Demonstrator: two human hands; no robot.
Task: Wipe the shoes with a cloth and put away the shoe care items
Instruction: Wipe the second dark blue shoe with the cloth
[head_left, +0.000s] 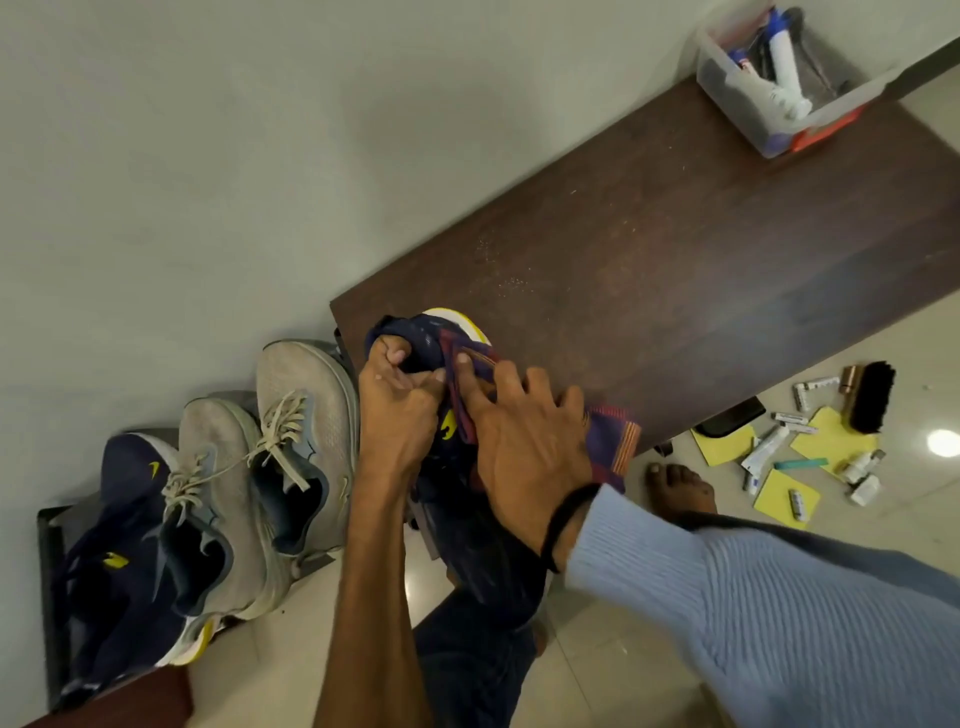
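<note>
A navy shoe (422, 332) with a yellow-white sole lies on the near left end of a dark wooden bench (649, 270). My left hand (397, 410) grips the shoe's upper edge, thumb inside the opening. My right hand (524, 431) presses a purple checked cloth (613, 441) with an orange border against the shoe's side, fingers spread over it. Much of the shoe is hidden under both hands.
Two grey sneakers (291, 431) and another navy shoe (130, 545) sit on a low rack to the left. A clear box (779, 78) of tubes stands on the bench's far end. A black brush (872, 397), tubes, small bottles and yellow cloths (831, 441) lie on the floor beside my bare foot (680, 491).
</note>
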